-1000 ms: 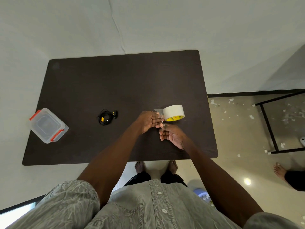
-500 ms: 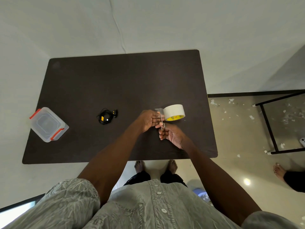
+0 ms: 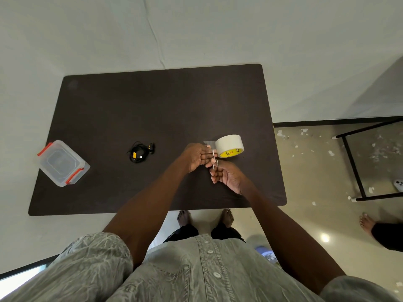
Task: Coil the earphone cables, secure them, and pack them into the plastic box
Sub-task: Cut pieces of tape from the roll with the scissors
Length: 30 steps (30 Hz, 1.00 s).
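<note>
Nearest is the person's grey button shirt [image 3: 196,271], w/ two bare feet [image 3: 184,217] on the shiny floor below the table edge; both arms reach out over the dark table [image 3: 152,105].

The right hand [image 3: 226,175] is on the near side; its fingers are bent and it holds small silver scissors [image 3: 214,162], thumb and a finger at the handles; the blades point away, up by the other hand's fingertips. The left hand [image 3: 196,155] is just past it, fingers mostly straight and side by side, tips at a clear strip of tape [image 3: 208,143] pulled from the tape roll [image 3: 230,146]; can't tell if it pinches the strip or only touches it. The roll is whitish w/ a yellow middle and sits just right of the left hand's fingertips.

Further left, well apart from the hands, the black earphone cable [image 3: 139,151] lies in a small bundle on the table w/ a bit of yellow on it. Far left, near the table's corner, is the plastic box [image 3: 62,163]; clear, lid on, w/ orange-red clips.

Off to the right: a black metal frame [image 3: 353,166], white scraps on the floor, and another person's foot [image 3: 367,222].
</note>
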Each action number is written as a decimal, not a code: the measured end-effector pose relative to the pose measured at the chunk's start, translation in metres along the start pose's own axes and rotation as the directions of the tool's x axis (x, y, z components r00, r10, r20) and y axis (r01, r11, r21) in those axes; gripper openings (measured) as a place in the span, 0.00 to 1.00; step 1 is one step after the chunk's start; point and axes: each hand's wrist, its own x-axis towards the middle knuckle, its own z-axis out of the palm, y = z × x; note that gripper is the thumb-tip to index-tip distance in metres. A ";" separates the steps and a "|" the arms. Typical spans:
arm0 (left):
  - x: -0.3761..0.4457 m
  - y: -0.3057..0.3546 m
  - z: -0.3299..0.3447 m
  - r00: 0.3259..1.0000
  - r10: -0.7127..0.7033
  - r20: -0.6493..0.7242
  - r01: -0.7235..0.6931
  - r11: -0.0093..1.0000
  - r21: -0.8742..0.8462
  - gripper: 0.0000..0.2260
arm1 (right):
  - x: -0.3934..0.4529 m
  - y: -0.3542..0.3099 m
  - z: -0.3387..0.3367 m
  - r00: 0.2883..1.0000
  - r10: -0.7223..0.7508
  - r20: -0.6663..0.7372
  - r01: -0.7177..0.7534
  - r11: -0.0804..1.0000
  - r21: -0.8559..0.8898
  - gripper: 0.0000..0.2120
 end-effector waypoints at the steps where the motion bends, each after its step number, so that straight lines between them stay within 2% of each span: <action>1: 0.000 0.000 0.000 1.000 0.000 0.003 0.000 1.000 0.005 0.11 | -0.001 0.001 0.000 1.000 0.011 -0.001 -0.011 1.000 0.000 0.16; 4: 0.000 0.002 -0.001 1.000 0.000 -0.001 0.000 1.000 -0.004 0.08 | -0.001 0.002 0.001 1.000 0.023 -0.011 -0.023 1.000 0.004 0.17; 11: 0.000 0.002 -0.002 1.000 -0.004 -0.017 0.005 1.000 0.028 0.12 | 0.000 -0.002 0.001 1.000 0.002 -0.009 -0.002 1.000 0.008 0.15; 15: -0.001 0.003 -0.001 1.000 -0.006 -0.020 0.006 1.000 0.021 0.09 | 0.000 -0.003 0.002 1.000 -0.004 -0.011 0.004 1.000 0.001 0.14; 19: 0.000 0.002 -0.002 1.000 0.003 -0.018 -0.003 1.000 0.013 0.12 | 0.000 -0.004 0.004 1.000 -0.002 -0.021 0.002 1.000 -0.003 0.11; 30: 0.001 0.001 -0.003 0.999 0.027 -0.019 -0.027 1.000 0.017 0.05 | -0.004 -0.004 0.004 0.999 0.006 -0.051 -0.007 1.000 -0.019 0.07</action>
